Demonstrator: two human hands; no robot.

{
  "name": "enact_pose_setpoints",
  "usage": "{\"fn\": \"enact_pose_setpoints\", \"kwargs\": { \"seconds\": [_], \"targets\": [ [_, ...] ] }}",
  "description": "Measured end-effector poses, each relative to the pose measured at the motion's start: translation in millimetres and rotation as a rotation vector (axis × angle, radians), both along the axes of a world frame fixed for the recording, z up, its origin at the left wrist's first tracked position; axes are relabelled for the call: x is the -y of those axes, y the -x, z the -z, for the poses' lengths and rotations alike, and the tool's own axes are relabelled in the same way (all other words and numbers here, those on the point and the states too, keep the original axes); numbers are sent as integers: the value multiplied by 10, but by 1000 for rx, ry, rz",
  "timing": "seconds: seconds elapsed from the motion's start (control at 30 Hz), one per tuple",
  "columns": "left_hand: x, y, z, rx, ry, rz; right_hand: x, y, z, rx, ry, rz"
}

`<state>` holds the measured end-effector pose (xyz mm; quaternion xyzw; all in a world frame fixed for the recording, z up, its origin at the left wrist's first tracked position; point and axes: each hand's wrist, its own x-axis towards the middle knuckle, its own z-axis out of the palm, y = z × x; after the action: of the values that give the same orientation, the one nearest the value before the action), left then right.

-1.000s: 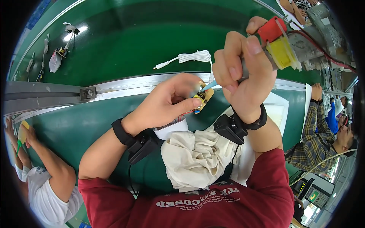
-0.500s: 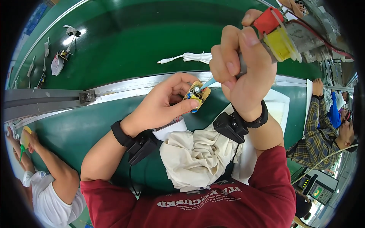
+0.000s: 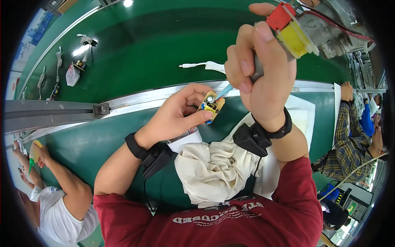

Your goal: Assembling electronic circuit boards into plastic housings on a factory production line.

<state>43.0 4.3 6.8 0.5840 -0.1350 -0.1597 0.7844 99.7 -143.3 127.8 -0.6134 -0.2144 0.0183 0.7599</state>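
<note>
My left hand (image 3: 177,111) is closed on a small circuit board (image 3: 212,108), its thumb across the front. The board carries a round silver-topped capacitor, a yellow part and blue parts. In my raised right hand (image 3: 267,70) is a grey-bodied glue gun-like tool (image 3: 293,37) with red and yellow parts, fingers wrapped round its body. Its light-blue nozzle (image 3: 224,91) slants down to the board beside the capacitor; I cannot tell whether it touches. Below my left hand sits a white plastic housing (image 3: 184,140), with reddish wires at its rim.
A crumpled cream cloth (image 3: 214,173) lies close to my body. Beyond a metal rail (image 3: 140,99), a green belt (image 3: 144,45) carries a white cable (image 3: 213,66) and, at left, a white housing with a board (image 3: 73,75). Co-workers sit at left (image 3: 61,206) and right (image 3: 347,140).
The nozzle tip has shifted slightly from the capacitor's top toward the board's right side. Items on the belt appear farther right and lower in the picture. Both hands keep their holds.
</note>
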Motion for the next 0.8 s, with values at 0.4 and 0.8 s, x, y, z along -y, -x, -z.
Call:
{"fn": "enact_pose_setpoints", "kwargs": {
  "seconds": [0.4,0.8],
  "targets": [
    [-408,-264,-370,-104,36,129,35,157,-126,-20,-61,-319],
    [-1162,-1052,-216,764,-1713,-852,-124,185,-9,-40,-88,-258]
  ]
}}
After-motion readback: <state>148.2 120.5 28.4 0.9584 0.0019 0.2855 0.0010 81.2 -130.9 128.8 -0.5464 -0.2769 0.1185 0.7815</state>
